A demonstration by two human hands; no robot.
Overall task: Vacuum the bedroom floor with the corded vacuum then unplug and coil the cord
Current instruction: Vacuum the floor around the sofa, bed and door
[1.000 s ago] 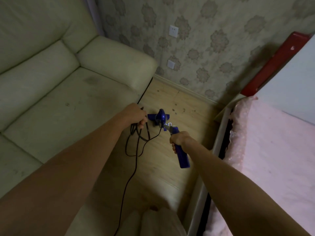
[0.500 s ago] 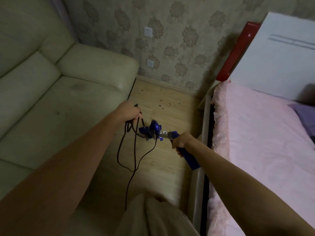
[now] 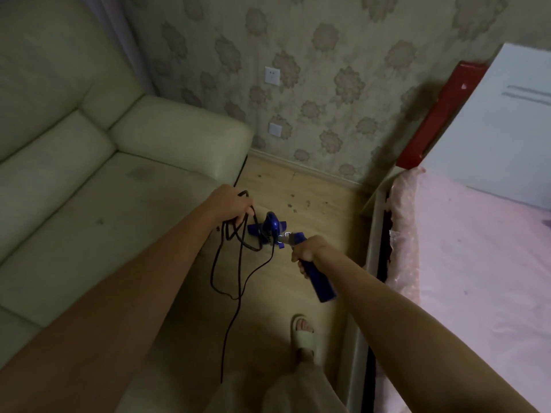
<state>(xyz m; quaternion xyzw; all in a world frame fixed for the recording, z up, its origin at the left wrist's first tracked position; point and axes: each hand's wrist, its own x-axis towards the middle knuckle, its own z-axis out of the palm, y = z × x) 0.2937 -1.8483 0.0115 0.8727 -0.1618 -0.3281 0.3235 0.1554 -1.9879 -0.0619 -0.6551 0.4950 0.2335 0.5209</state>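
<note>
right hand [image 3: 308, 248]: clenched round blue vacuum [image 3: 298, 248] handle, head low over floor [image 3: 313, 201]
left hand [image 3: 231, 202]: clutches loose loops of black cord [image 3: 235, 263]
progress: crumbs [image 3: 301, 201] remain ahead; vacuuming unfinished, unplugging and coiling still pending

Single head-worn wide-angle view, looking forward and down; floor [image 3: 316, 201] at centre, wall [image 3: 343, 55] across top.
</note>
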